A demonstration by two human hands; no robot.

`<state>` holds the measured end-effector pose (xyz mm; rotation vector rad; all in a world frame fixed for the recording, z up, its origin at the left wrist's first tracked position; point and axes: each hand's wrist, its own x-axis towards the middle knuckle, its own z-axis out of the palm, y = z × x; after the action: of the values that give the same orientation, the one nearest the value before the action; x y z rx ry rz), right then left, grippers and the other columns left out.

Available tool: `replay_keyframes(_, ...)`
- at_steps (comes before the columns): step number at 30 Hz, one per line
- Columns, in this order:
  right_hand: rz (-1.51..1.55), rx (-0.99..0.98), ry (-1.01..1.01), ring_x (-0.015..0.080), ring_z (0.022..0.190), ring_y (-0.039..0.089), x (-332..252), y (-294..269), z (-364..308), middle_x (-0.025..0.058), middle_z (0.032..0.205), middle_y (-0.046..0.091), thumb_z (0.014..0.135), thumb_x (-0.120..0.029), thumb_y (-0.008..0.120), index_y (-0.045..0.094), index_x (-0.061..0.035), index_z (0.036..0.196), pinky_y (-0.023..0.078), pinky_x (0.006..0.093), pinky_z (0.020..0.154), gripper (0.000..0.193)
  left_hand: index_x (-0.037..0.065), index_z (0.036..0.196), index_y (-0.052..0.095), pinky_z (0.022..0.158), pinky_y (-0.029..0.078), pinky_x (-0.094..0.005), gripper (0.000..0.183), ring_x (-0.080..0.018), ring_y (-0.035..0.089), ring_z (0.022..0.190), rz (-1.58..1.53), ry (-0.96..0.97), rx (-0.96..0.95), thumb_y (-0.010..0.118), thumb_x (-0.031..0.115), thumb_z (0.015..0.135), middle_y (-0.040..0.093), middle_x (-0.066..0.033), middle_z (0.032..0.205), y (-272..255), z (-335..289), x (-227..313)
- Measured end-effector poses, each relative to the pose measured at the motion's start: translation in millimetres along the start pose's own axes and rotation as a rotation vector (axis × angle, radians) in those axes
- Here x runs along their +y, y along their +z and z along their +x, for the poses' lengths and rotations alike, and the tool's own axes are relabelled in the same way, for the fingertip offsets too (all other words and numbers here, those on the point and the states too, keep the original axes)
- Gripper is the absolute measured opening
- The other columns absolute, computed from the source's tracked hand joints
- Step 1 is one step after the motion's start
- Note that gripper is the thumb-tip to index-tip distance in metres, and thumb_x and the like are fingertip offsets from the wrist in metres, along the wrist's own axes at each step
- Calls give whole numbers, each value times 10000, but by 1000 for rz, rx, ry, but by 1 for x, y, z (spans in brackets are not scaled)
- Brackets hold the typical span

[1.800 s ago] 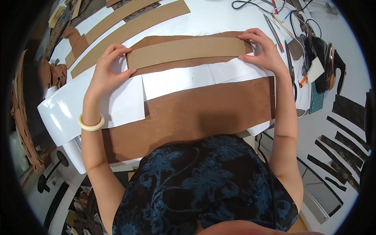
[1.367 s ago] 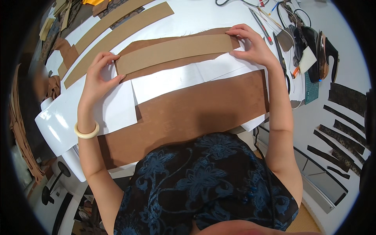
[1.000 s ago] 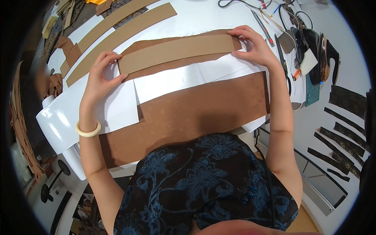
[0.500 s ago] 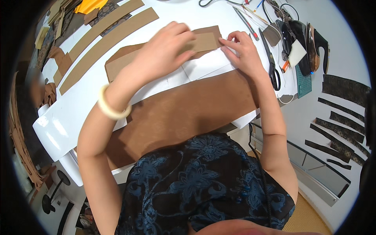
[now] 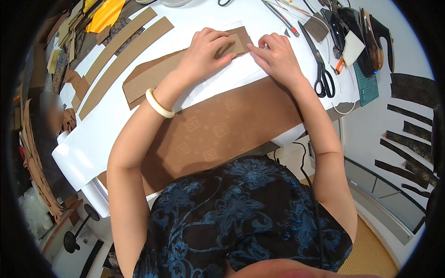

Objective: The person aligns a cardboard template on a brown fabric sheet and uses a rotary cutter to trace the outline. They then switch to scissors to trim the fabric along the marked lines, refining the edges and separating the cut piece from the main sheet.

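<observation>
A long tan strip (image 5: 155, 76) lies on top of a darker brown piece of material (image 5: 244, 36), which shows along its far edge and right end. My left hand (image 5: 208, 53), with a cream bangle on the wrist, rests over the tan strip. Its fingers are bent and the thumb stands apart. At the right end of the brown piece is my right hand (image 5: 277, 58). The index fingertip touches that edge, with the thumb tip a little apart below it and the other fingers curled. What lies under my left palm is hidden.
A wide brown patterned sheet (image 5: 208, 132) lies nearest me on the white table. Black scissors (image 5: 319, 67) are right of my right hand, with a green cutting mat (image 5: 366, 85) beyond. Two curved tan strips (image 5: 132, 60) lie at the far left, beside an orange-yellow piece (image 5: 105, 16).
My left hand has settled lower over the strip, its blur gone. The strip's right end and my right hand sit further left in the picture, as the whole view has shifted somewhat.
</observation>
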<state>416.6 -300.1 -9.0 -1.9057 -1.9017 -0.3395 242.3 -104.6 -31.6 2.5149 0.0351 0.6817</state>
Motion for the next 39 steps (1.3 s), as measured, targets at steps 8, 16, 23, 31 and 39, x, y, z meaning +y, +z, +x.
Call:
replay_keyframes(8, -48, 26, -48, 195, 903, 601, 2, 2, -4, 18, 930, 626, 851, -110, 796, 800, -107, 1043, 460, 371, 879, 192, 56, 1099, 759, 1052, 450, -419, 315, -273, 585, 1172, -6, 7, 32, 833, 231, 847, 705, -80, 1273, 5, -5, -1)
replay_keyframes(16, 3, 65, -95, 206, 929, 611, -10, -7, 0, 18, 948, 648, 839, -119, 803, 797, -115, 1029, 464, 389, 911, 189, 52, 1090, 764, 1056, 460, -416, 303, -275, 586, 1185, -3, 5, 23, 826, 234, 855, 703, -81, 1278, 5, -5, 1)
replay_keyframes(23, 25, 2, -105, 204, 945, 617, -18, -1, -2, 21, 955, 656, 846, -125, 803, 793, -108, 1025, 460, 393, 927, 180, 53, 1071, 764, 1052, 462, -411, 286, -270, 590, 1171, -13, 9, 32, 824, 230, 855, 709, -77, 1259, 6, -5, 0)
replay_keyframes(31, 34, 3, -89, 175, 982, 607, -19, 3, -4, -14, 979, 651, 893, -163, 786, 785, -121, 975, 454, 398, 952, 92, 41, 1070, 771, 1015, 509, -398, 275, -265, 611, 1155, 32, 32, 22, 841, 203, 859, 715, -79, 1285, 3, -4, 2)
replay_keyframes(39, 41, 27, -61, 207, 1091, 658, -19, 5, -5, 30, 1115, 701, 887, -144, 776, 785, -120, 1035, 472, 460, 1080, 150, 19, 1163, 719, 961, 546, -416, 312, -291, 615, 1155, 187, -4, -103, 779, 195, 913, 642, -116, 1213, -9, -10, 26)
